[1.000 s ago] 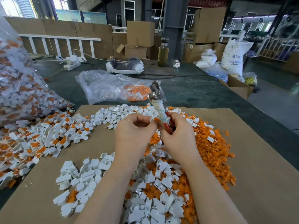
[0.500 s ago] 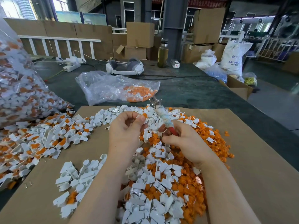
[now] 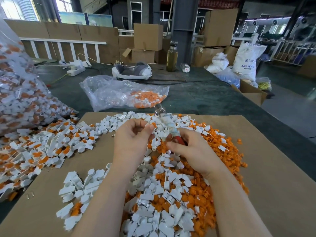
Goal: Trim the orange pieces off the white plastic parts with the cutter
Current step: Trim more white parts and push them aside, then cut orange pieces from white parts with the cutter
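My left hand (image 3: 132, 140) pinches a small white plastic part with an orange piece (image 3: 151, 125) between thumb and fingers. My right hand (image 3: 189, 149) grips the cutter (image 3: 166, 121) by its red handles; the taped shaft and metal jaws point up and away, just right of the part. Both hands hover over a mixed pile of white parts and orange pieces (image 3: 171, 182) on a cardboard sheet (image 3: 273, 168). Untrimmed white-and-orange parts (image 3: 39, 146) spread at the left.
A big clear bag of untrimmed parts (image 3: 18, 93) stands at the far left. A flatter plastic bag with orange pieces (image 3: 126, 94) lies beyond the cardboard. Further back sit a grey headset (image 3: 131, 71), a bottle (image 3: 171, 56), a power strip (image 3: 76, 68) and cardboard boxes (image 3: 147, 36).
Both hands dropped from a raised, joined position toward the pile and parted slightly. The cutter tilted away and lower. My left hand now holds a fresh part beside the jaws.
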The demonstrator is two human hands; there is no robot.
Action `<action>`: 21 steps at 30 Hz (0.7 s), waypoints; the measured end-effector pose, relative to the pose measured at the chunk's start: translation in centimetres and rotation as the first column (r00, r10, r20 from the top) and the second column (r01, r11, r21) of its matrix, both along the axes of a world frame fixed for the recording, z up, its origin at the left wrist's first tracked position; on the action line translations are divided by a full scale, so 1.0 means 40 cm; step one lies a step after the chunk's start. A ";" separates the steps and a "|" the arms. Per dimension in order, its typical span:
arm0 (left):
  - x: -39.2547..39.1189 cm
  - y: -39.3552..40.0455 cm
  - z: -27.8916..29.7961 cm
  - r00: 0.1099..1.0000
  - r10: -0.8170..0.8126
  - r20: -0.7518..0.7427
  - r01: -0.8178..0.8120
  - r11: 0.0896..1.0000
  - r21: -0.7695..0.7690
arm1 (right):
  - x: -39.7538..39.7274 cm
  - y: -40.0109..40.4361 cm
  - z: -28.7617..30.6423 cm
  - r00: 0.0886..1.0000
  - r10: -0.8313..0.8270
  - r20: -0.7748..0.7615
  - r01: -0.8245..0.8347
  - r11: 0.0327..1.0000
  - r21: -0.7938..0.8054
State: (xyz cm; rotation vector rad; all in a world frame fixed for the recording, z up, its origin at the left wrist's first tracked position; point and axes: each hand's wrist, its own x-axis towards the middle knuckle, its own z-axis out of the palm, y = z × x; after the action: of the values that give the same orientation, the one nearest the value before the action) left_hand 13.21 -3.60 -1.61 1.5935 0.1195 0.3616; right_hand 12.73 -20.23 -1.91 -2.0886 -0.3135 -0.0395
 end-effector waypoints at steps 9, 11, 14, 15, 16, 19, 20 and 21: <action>-0.011 -0.030 -0.007 0.999 -0.015 -0.049 0.026 0.974 0.225 | 0.012 0.044 -0.011 0.948 -0.195 0.252 0.184 0.981 0.064; -0.011 -0.033 -0.007 0.998 -0.015 -0.060 0.028 0.971 0.237 | 0.015 0.046 -0.013 0.946 -0.188 0.264 0.190 0.982 0.019; -0.012 -0.031 -0.006 0.997 -0.023 -0.072 0.040 0.972 0.233 | 0.017 0.047 -0.015 0.944 -0.184 0.274 0.198 0.980 -0.025; -0.012 -0.030 -0.004 0.997 -0.026 -0.076 0.043 0.972 0.230 | 0.016 0.047 -0.015 0.942 -0.184 0.279 0.200 0.979 -0.030; -0.013 -0.030 -0.003 0.997 -0.027 -0.077 0.044 0.972 0.231 | 0.016 0.047 -0.015 0.941 -0.185 0.282 0.202 0.979 -0.031; -0.014 -0.029 0.000 0.996 -0.029 -0.081 0.047 0.970 0.237 | 0.017 0.046 -0.016 0.942 -0.185 0.278 0.202 0.979 -0.034; -0.014 -0.029 0.001 0.996 -0.030 -0.083 0.049 0.970 0.237 | 0.017 0.045 -0.017 0.944 -0.183 0.276 0.202 0.979 -0.040; -0.015 -0.029 0.001 0.996 -0.031 -0.087 0.051 0.970 0.238 | 0.018 0.045 -0.018 0.943 -0.182 0.277 0.202 0.978 -0.044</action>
State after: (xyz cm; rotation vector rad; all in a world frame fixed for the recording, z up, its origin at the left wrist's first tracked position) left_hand 12.62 -4.76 -1.56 1.8492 0.1095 0.2856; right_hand 13.43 -18.44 -2.63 -2.1807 -0.2771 -0.4417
